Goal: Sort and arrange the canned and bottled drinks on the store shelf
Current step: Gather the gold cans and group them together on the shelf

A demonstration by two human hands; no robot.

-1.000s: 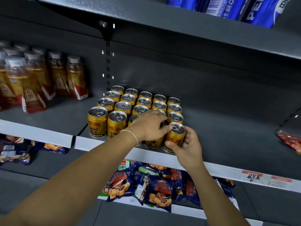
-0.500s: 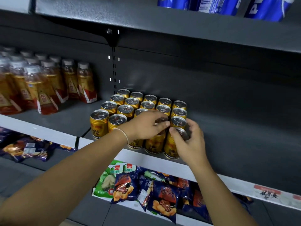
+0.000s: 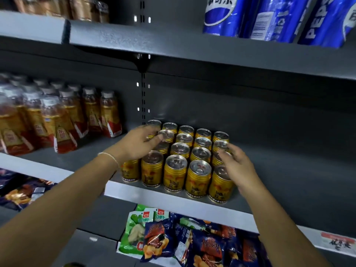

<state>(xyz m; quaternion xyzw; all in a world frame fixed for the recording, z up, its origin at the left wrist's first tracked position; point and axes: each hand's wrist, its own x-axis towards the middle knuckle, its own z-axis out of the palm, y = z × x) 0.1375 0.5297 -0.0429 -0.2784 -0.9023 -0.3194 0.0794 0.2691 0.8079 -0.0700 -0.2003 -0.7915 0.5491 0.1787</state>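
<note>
Several gold drink cans [image 3: 175, 171] stand in a tight block of rows on the grey middle shelf [image 3: 289, 182]. My left hand [image 3: 138, 144] is over the block's left column, fingers spread and relaxed above the can tops, holding nothing. My right hand [image 3: 238, 167] is at the block's right column, its loosely bent fingers lying over the tops of the front right cans [image 3: 220, 186]. It hides part of those cans. I cannot tell whether the left fingers touch the lids.
Several orange tea bottles [image 3: 63, 122] stand on the same shelf to the left. Blue Pepsi bottles [image 3: 269, 16] lie on the shelf above. Snack bags [image 3: 173, 241] fill the shelf below. The grey shelf surface continues right of the cans, with a price label [image 3: 337, 242] on the lower right rail.
Both hands have left the front cans they held. My left hand moved left and back over the block; my right hand shifted to the right column. The view tilted upward.
</note>
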